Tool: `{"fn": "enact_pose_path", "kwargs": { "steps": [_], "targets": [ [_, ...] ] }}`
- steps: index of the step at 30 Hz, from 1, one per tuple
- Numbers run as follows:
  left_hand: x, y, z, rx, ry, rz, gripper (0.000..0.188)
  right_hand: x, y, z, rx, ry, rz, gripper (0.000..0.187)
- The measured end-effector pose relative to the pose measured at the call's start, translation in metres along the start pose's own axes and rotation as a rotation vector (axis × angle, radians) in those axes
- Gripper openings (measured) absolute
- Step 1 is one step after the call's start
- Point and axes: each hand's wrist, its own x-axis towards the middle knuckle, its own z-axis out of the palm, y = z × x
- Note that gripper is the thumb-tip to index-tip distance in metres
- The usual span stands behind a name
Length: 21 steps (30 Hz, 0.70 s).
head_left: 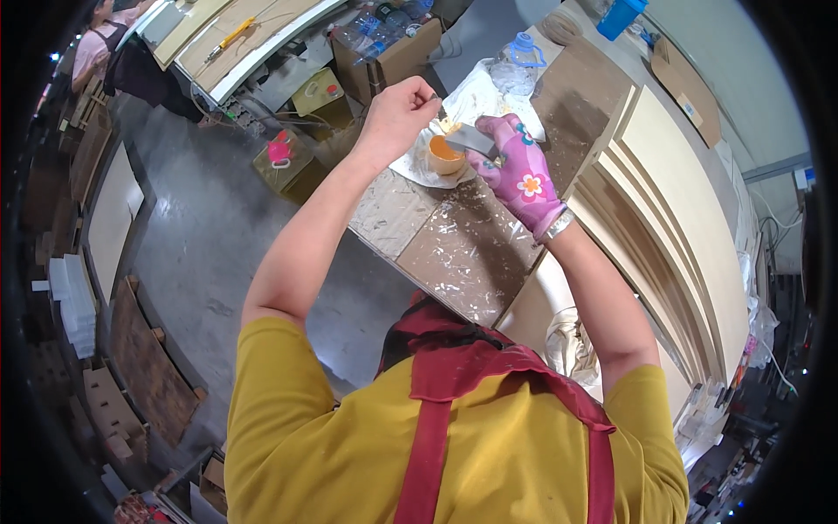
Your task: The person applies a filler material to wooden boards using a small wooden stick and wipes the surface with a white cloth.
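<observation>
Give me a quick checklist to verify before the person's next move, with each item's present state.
1. Scraper in the gloved right hand: ok, fingers closed around it.
2. Tub on the white sheet: ok, orange inside.
3. Left hand gloved: not ok, bare.
4. What the left fingertips pinch: cannot tell, too small.
5. Bench free of specks: not ok, white ones scattered across it.

Blade [470, 139] partly hidden — by the right hand [524, 170].

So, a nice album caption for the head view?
Bare left hand and gloved right hand, with a flat grey tool, near a small tub, orange inside.
</observation>
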Motion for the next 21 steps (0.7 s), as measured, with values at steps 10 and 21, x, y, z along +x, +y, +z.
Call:
{"fn": "enact_pose_path", "kwargs": {
  "steps": [10,21],
  "targets": [
    [-0.012,0.012,-0.002,0.079,0.050,0.043,0.013,-0.010,0.033,-0.006,0.695,-0.101,0.346,0.034],
    [-0.017,0.020,0.004,0.067,0.107,0.160,0.014,-0.018,0.032,0.000,0.772,-0.090,0.418,0.037]
  ]
}}
